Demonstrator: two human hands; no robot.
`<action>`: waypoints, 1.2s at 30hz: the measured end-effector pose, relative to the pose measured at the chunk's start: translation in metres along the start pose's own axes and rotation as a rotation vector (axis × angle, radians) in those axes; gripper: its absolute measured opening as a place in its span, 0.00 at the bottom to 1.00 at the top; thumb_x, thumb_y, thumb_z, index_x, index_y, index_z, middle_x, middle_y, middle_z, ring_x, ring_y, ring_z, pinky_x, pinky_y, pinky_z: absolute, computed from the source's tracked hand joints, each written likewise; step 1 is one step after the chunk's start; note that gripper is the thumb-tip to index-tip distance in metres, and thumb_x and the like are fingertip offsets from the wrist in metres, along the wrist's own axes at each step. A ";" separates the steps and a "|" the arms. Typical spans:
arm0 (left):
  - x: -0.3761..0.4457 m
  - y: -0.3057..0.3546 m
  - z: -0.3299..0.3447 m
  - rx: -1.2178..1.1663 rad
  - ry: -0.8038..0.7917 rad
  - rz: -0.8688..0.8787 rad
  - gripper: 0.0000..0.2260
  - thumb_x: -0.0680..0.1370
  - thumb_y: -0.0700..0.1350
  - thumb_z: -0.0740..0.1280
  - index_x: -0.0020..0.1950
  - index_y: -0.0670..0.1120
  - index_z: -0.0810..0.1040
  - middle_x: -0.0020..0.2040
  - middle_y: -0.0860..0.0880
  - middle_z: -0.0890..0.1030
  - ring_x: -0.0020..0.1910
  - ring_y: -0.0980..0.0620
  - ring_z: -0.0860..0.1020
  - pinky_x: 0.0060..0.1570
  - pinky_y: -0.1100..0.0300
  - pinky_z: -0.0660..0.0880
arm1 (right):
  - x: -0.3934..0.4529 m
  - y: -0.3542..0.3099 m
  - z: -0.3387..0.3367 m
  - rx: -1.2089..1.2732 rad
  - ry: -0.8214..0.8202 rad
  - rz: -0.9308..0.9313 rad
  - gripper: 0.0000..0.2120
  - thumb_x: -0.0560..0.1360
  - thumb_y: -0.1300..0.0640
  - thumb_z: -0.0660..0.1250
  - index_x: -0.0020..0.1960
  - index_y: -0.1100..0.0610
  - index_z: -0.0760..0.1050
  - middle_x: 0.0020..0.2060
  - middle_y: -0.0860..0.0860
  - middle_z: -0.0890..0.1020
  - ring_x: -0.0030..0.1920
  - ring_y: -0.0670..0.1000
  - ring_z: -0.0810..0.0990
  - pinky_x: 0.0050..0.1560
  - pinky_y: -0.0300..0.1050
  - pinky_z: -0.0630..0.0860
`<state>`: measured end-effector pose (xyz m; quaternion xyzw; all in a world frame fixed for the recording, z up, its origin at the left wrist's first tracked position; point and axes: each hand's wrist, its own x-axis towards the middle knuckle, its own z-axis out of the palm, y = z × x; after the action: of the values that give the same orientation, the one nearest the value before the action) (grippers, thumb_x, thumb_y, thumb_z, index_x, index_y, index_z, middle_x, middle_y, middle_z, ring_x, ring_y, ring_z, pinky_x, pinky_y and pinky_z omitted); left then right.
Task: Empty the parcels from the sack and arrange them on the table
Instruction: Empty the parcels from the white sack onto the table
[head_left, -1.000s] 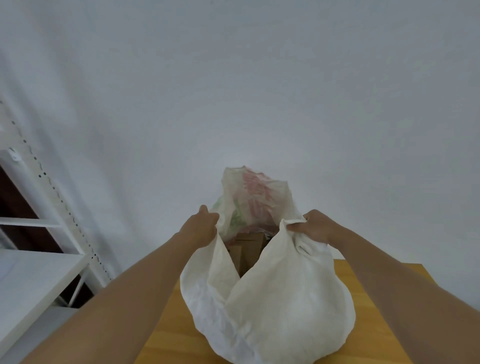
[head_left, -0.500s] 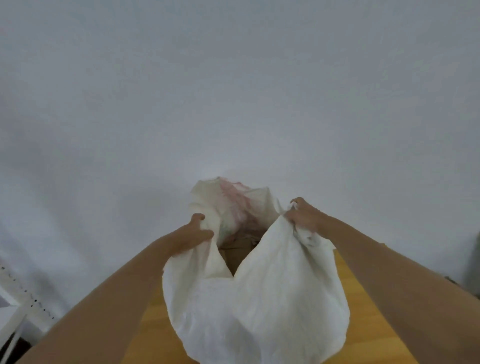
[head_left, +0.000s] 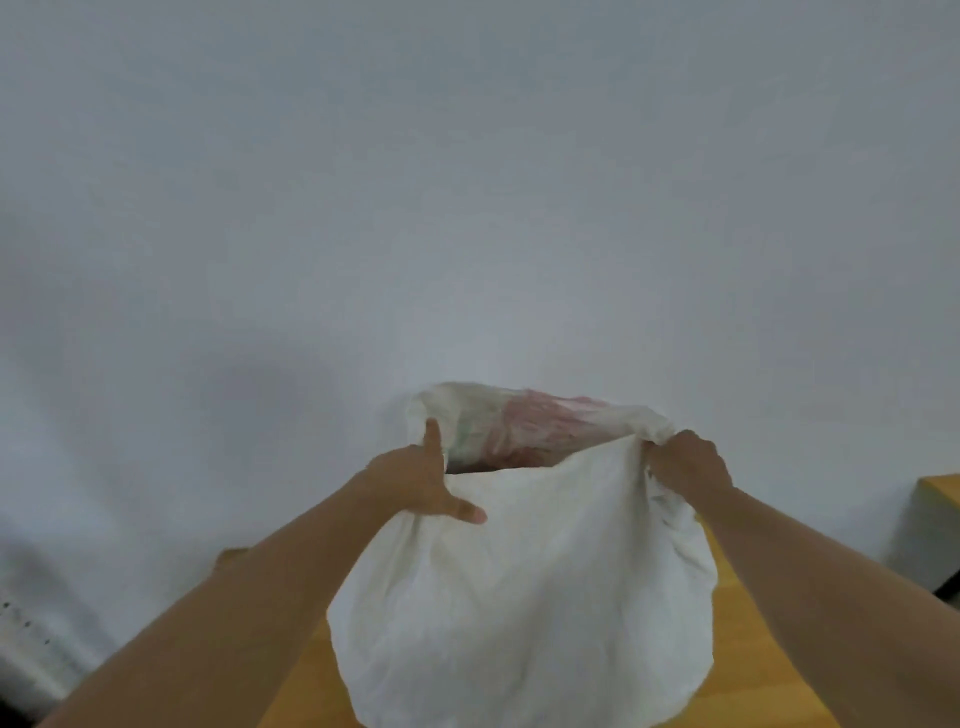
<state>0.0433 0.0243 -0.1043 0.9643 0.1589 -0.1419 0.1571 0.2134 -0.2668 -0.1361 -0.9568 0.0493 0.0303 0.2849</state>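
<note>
A bulging white sack (head_left: 524, 597) stands on the wooden table (head_left: 748, 670) with its mouth pulled wide. Red and green print shows on the sack's far inner wall. My left hand (head_left: 415, 480) holds the left rim, thumb lying along the front fabric and forefinger pointing up. My right hand (head_left: 685, 460) grips the bunched right rim. The parcels inside are hidden by the front rim.
A plain white wall fills the view behind the sack. A second wooden-topped surface (head_left: 940, 486) shows at the right edge. Part of a white perforated shelf post (head_left: 31, 629) sits at the lower left.
My hands have drawn the sack's mouth wider and lower. The front rim now covers the brown parcels that showed before. The view has swung right, away from the shelf.
</note>
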 end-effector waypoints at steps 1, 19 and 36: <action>0.005 0.002 0.004 0.050 0.043 -0.044 0.59 0.65 0.71 0.71 0.79 0.41 0.42 0.72 0.43 0.71 0.67 0.44 0.73 0.62 0.53 0.71 | 0.001 -0.003 0.003 0.068 -0.033 0.000 0.13 0.76 0.51 0.64 0.52 0.60 0.77 0.41 0.55 0.79 0.45 0.57 0.79 0.46 0.46 0.74; 0.042 0.067 0.037 -0.650 0.497 -0.064 0.11 0.78 0.41 0.59 0.61 0.44 0.68 0.55 0.45 0.75 0.50 0.46 0.76 0.49 0.54 0.73 | -0.044 -0.062 0.055 0.827 -0.809 0.046 0.13 0.79 0.56 0.66 0.59 0.64 0.75 0.46 0.61 0.81 0.42 0.55 0.83 0.37 0.45 0.81; 0.024 0.069 0.018 -0.887 -0.116 0.130 0.34 0.65 0.58 0.75 0.67 0.47 0.71 0.63 0.48 0.77 0.61 0.49 0.75 0.60 0.57 0.72 | -0.058 -0.057 0.071 0.339 -0.679 -0.467 0.07 0.74 0.61 0.67 0.38 0.54 0.74 0.30 0.47 0.77 0.31 0.45 0.74 0.31 0.38 0.70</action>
<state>0.0849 -0.0379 -0.1107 0.8021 0.1346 -0.1037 0.5725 0.1605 -0.1759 -0.1594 -0.8178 -0.2603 0.2689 0.4372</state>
